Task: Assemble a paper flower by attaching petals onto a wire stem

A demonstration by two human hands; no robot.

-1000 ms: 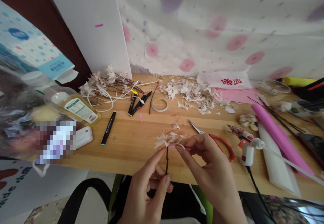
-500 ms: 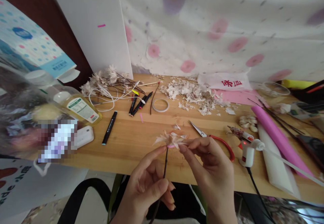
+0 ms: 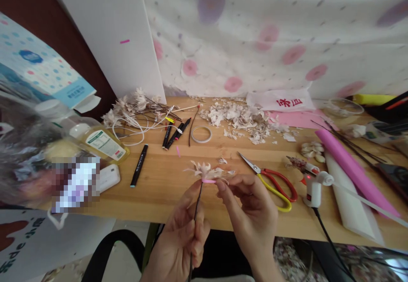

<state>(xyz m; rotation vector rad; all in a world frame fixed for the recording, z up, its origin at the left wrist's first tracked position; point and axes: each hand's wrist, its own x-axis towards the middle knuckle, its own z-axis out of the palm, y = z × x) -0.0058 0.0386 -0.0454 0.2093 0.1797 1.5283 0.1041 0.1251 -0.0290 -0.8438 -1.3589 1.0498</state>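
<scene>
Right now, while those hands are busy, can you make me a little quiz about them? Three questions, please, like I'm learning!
1. True or false: the scissors with red and yellow handles lie on the wooden table, not in either hand.

2. What does the left hand hold?
A. a black marker
B. the dark stem of a flower
C. a roll of tape

3. Fill in the missing word: the small band just under the flower's petals is ____.

Key: 1 true; 2 B; 3 pink.
</scene>
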